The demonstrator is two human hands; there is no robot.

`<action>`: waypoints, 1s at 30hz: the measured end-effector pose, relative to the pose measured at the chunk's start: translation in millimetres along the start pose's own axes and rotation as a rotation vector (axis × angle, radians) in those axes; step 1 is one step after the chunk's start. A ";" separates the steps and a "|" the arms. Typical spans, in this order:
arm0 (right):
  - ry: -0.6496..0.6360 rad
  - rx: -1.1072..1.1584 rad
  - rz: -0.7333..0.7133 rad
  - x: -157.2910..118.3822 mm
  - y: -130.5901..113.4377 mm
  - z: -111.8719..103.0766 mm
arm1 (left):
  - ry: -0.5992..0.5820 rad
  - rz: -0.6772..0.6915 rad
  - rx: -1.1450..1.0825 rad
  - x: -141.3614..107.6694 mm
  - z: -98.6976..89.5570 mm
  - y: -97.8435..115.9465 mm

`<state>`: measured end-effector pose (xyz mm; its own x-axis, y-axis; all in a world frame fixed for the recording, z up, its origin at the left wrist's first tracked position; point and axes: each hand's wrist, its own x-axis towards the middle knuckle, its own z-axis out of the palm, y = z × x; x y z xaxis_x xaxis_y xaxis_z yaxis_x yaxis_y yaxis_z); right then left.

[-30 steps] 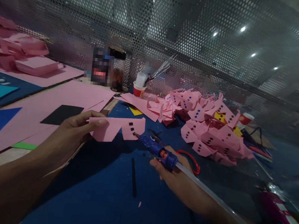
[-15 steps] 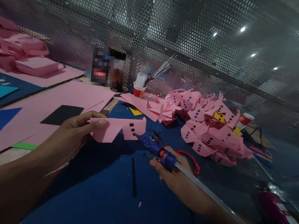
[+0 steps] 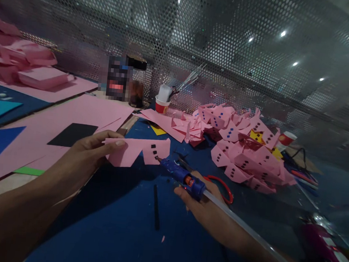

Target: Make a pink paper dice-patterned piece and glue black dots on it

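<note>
A folded pink paper piece [image 3: 124,153] with small black squares near its right end is pinched in my left hand [image 3: 100,148]. My right hand [image 3: 202,195] is wrapped round a blue glue gun [image 3: 178,172], from whose back a long clear glue stick [image 3: 239,224] runs. The gun's tip is at the paper's lower right part, beside the black squares. Scissors with a red handle [image 3: 229,190] lie behind my right hand. Below the gun a thin black strip [image 3: 156,207] rests on the blue table surface [image 3: 115,232].
Folded pink pieces [image 3: 246,154] are heaped at the right, with a red cup [image 3: 287,138] behind. Pink sheets [image 3: 102,109] and a black square [image 3: 72,134] lie at the left. Another red cup [image 3: 162,106] and a jar [image 3: 137,86] stand before the perforated metal wall [image 3: 202,35].
The tip of the glue gun has shifted very slightly left and down along the pink paper. My left hand and the paper are nearly still.
</note>
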<state>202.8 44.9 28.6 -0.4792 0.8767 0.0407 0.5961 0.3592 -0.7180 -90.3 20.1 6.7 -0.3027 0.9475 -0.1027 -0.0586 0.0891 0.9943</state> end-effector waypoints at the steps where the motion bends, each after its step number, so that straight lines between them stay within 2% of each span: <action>1: 0.007 0.004 0.001 -0.4 -0.5 0.4 | -0.003 0.001 -0.002 0.2 0.1 -0.1; 4: 0.063 0.031 0.018 -3.2 1.2 2.4 | -0.017 -0.009 -0.016 0.6 0.6 0.2; 7: 0.116 0.043 0.095 -5.3 9.4 6.0 | -0.010 -0.033 -0.037 -0.1 1.0 1.6; 11: 0.070 0.046 0.172 -3.6 19.5 8.5 | -0.006 -0.065 -0.075 -2.1 1.7 5.3; 20: 0.061 0.122 0.086 -1.5 19.0 9.5 | -0.077 -0.003 -0.121 -1.7 0.3 9.9; 25: 0.083 0.090 0.054 -2.0 23.2 9.7 | -0.065 0.006 -0.114 -1.1 1.9 5.4; 30: 0.113 0.111 0.093 0.0 26.2 7.8 | -0.001 -0.066 -0.114 2.0 3.9 2.2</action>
<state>213.4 51.9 4.3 -0.3458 0.9373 0.0438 0.5567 0.2425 -0.7945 -87.3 23.3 8.8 -0.2933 0.9411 -0.1681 -0.1858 0.1164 0.9757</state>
